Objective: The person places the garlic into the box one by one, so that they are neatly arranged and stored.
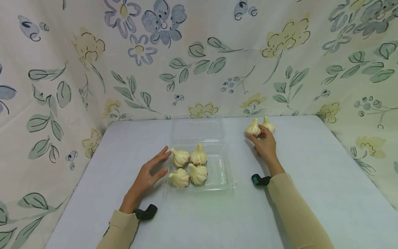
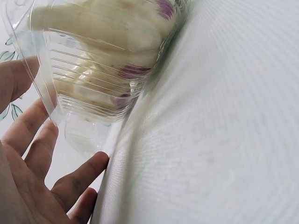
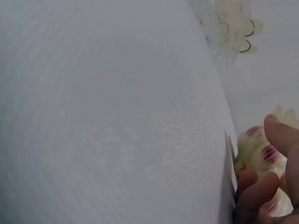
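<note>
Four garlic bulbs, pale with purple marks, sit in the left half of a clear plastic clamshell box (image 1: 219, 173), one of them a front bulb (image 1: 198, 174). Beside the box's left wall is my left hand (image 1: 148, 173), fingers spread and fairly straight; in the left wrist view its fingertips (image 2: 49, 133) come right up to the clear rim. Far back on the right, my right hand (image 1: 265, 143) has thumb and fingers around a garlic bulb (image 1: 253, 127). That bulb (image 3: 257, 151) shows between thumb and curled fingers in the right wrist view. Another bulb (image 1: 268, 124) lies just behind the hand.
The box's hinged lid (image 1: 197, 130) lies folded back toward the far edge of the white table (image 1: 311, 166). A flowered curtain (image 1: 205, 69) rises behind the table and along its left side. Dark wrist cameras (image 1: 260, 180) are strapped at both sleeves.
</note>
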### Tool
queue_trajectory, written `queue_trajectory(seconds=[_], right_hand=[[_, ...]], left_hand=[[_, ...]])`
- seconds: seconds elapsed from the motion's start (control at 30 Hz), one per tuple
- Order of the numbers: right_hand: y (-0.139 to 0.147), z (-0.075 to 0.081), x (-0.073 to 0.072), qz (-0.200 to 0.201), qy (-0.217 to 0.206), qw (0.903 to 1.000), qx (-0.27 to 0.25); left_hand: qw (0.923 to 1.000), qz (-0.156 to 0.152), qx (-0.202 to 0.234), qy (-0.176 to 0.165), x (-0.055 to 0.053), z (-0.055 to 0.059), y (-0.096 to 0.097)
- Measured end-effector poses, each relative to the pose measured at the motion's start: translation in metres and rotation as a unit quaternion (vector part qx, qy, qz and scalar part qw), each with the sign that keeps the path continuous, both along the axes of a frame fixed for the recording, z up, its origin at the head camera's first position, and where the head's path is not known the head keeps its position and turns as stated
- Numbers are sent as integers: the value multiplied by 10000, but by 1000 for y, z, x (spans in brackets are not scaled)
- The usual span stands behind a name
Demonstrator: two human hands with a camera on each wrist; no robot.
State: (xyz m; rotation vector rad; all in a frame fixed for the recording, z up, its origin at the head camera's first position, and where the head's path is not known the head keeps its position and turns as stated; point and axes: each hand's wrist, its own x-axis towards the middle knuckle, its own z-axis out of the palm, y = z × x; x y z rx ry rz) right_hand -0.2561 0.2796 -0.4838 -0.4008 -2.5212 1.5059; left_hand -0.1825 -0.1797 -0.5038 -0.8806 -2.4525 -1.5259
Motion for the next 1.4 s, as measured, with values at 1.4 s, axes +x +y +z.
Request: queue_trajectory(seconds=[1.4], right_hand=[[5, 15, 28, 651, -535, 9813, -1732]], left_hand=[[9999, 96, -89, 37, 2, 3, 2]])
